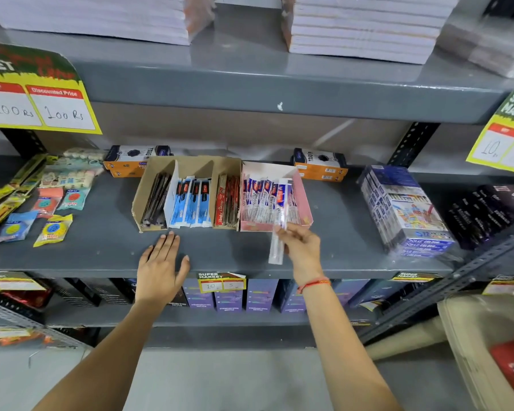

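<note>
From the head view we see the right grip pinching a clear pen packet between thumb and fingers. The packet stands nearly upright over the front edge of the pink box, its lower end above the grey shelf. The left grip lies flat with straight fingers on the shelf near its front edge, holding nothing, fingertips just before the cardboard box of pens.

Pink box, grey shelf
</note>
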The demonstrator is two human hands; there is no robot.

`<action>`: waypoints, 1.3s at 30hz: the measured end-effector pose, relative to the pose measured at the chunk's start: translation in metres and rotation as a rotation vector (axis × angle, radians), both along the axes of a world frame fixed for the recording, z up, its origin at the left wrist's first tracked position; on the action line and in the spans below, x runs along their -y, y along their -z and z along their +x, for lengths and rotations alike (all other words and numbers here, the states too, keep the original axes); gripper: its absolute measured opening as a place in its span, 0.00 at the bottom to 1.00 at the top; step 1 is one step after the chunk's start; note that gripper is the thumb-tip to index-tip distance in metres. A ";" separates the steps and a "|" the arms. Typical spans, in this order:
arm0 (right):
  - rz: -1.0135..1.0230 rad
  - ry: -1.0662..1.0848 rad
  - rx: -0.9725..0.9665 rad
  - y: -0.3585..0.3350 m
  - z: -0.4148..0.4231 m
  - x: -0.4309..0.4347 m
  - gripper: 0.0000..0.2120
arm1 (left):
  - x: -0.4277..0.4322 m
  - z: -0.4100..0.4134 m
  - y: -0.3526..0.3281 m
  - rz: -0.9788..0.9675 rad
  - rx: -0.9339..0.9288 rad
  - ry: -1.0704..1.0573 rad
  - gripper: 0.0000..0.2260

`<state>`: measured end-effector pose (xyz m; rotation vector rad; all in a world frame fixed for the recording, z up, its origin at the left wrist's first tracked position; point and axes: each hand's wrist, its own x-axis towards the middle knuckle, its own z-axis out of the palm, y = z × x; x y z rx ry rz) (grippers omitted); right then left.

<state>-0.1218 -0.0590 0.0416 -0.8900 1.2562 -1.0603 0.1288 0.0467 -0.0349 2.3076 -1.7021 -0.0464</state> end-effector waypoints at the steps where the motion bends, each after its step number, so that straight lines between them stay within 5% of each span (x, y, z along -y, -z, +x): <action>1: -0.004 -0.021 0.001 0.001 0.006 -0.005 0.05 | 0.000 0.000 0.000 0.000 0.000 0.000 0.29; 10: -0.065 -0.071 -0.025 0.004 0.022 -0.009 0.11 | -0.001 0.000 0.000 0.004 -0.006 -0.002 0.29; 17: -0.053 0.054 -0.044 -0.011 0.024 0.029 0.03 | -0.001 -0.001 -0.002 0.004 -0.008 -0.007 0.29; 21: -0.110 -0.006 -0.362 -0.014 0.028 0.068 0.13 | -0.001 -0.001 -0.003 0.006 -0.017 -0.014 0.29; 31: -0.129 -0.283 -0.825 0.000 0.067 0.105 0.14 | 0.000 -0.001 -0.005 0.012 -0.021 -0.019 0.28; 39: -0.281 -0.297 -1.100 0.011 0.077 0.104 0.09 | 0.001 -0.001 -0.006 0.004 -0.018 -0.022 0.27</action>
